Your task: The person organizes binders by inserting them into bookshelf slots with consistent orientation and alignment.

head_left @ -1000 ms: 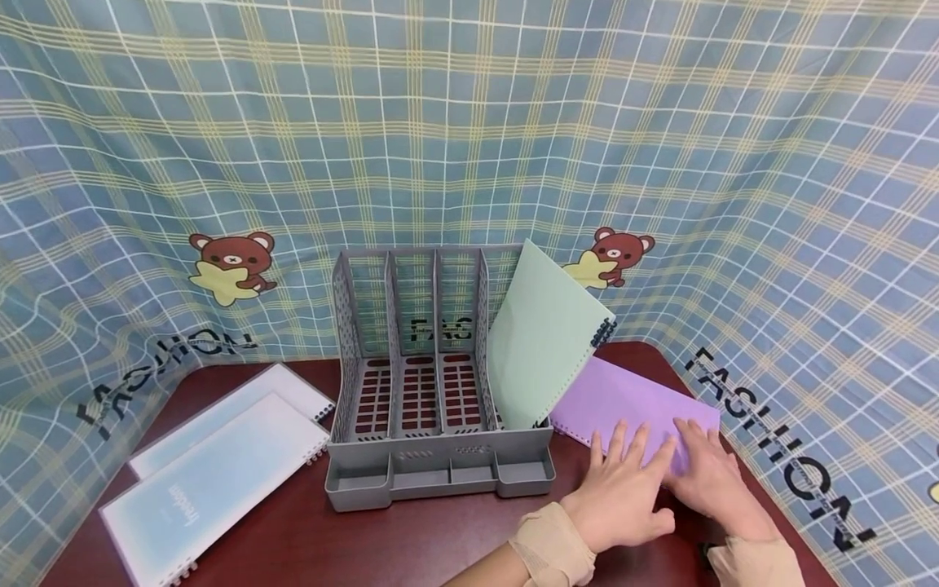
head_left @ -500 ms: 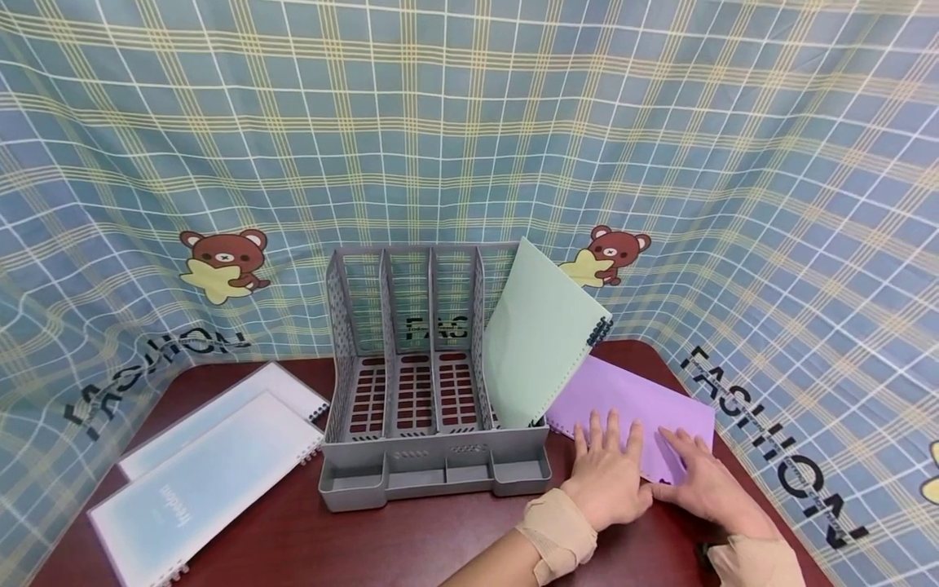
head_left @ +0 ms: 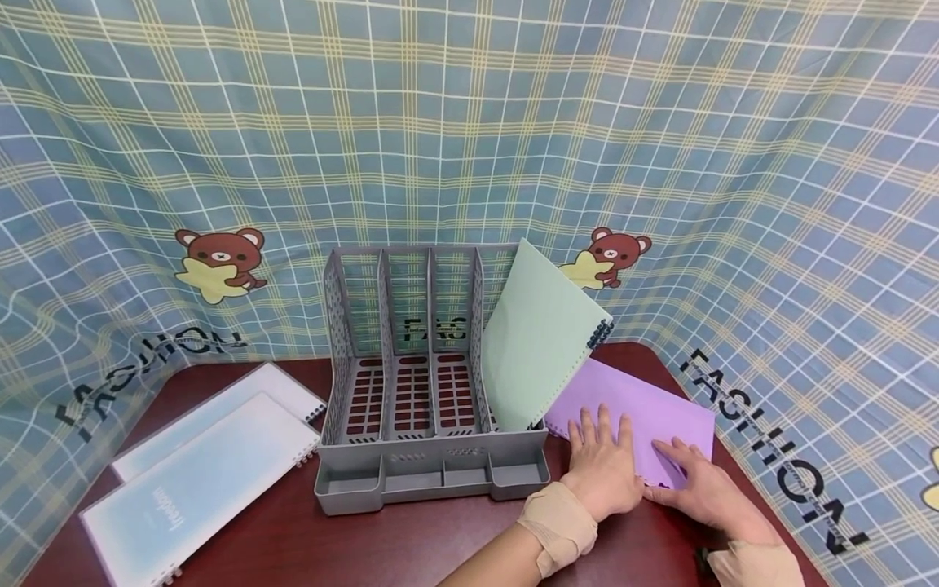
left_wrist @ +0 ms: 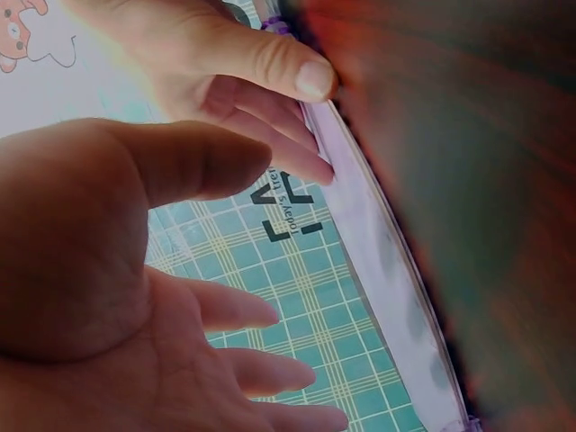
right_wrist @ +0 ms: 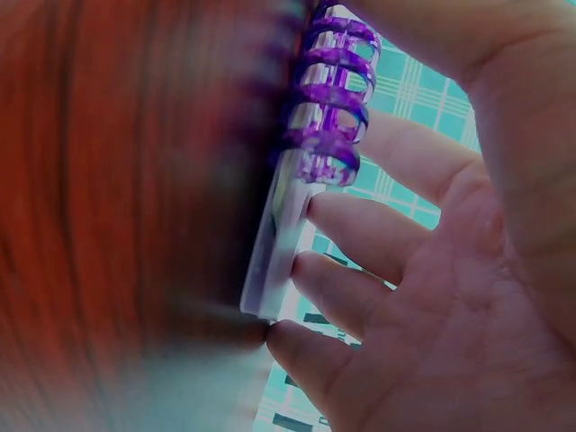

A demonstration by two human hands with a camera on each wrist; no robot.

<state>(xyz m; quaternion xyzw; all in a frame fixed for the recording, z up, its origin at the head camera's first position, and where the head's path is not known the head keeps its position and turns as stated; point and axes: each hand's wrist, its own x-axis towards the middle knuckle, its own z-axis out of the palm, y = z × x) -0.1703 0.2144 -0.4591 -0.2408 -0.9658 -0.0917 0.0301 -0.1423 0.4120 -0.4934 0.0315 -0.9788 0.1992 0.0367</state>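
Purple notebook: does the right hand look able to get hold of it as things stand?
Likely yes: the right hand is at the near edge of the purple notebook, though the left hand rests on its cover.

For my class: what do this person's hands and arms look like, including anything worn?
The left hand and right hand wear no gloves. The left wrist wrap is beige, bandage-like and creased; the right wrist wrap is also beige, cut off by the frame. The left forearm shows no sleeve. A small dark item by the right wrist wrap is too unclear to identify.
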